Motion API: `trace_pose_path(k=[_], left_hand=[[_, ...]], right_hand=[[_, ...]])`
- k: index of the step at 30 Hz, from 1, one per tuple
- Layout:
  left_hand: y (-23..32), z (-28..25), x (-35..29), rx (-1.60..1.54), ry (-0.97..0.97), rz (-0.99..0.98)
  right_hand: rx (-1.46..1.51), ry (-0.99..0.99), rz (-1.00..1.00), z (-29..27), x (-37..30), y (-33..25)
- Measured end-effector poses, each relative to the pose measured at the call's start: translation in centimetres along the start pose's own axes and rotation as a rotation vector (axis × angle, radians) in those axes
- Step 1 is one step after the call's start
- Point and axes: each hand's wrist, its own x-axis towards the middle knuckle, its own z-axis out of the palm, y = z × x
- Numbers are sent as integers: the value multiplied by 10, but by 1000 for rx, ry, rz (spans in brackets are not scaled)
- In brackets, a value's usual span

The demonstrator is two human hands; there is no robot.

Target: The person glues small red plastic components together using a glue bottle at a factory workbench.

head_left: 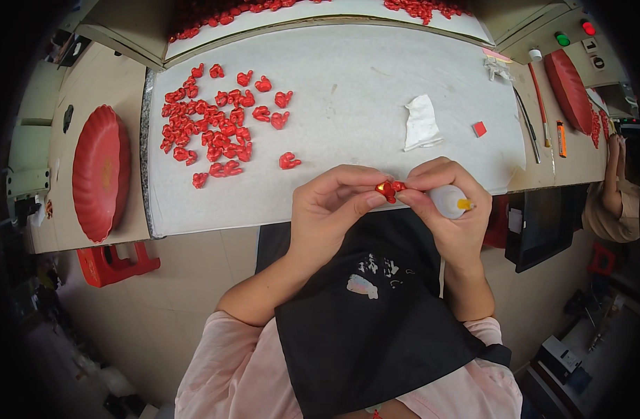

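Between the thumb and fingertips of my left hand [334,206] is a small shiny red figurine [390,190] with a gold patch on it. My right hand [461,236] pinches the other side of this piece. That same hand also grips a small white translucent squeeze bottle [447,201] with a yellow tip, which points away from the figurine. To the left on the white work sheet [348,119] lies a loose group of similar red figurines [226,129]. One single red figurine [289,160] sits nearest my left hand. Past my right hand lies a crumpled white tissue [420,122].
A small red square block [480,129] lies right of the tissue. Red scalloped trays [102,174] stand at both sides. Brushes [541,105] and an orange tool [561,138] lie at the right. More red pieces [421,10] fill a raised shelf at the back. Another person's arm [614,167] shows far right.
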Motion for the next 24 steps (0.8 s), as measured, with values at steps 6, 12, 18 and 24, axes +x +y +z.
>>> trace_pose_path(k=[6, 12, 18, 24], left_hand=[[2, 2, -5, 96, -7, 11], [5, -2, -5, 180, -63, 29], [4, -5, -5, 191, -33, -10], [2, -6, -3, 414, -39, 189]], right_hand=[[-122, 36, -162, 3, -11, 4], [-231, 17, -267, 3, -10, 4], [-329, -23, -273, 5, -11, 0], [-184, -12, 3, 6, -11, -1]])
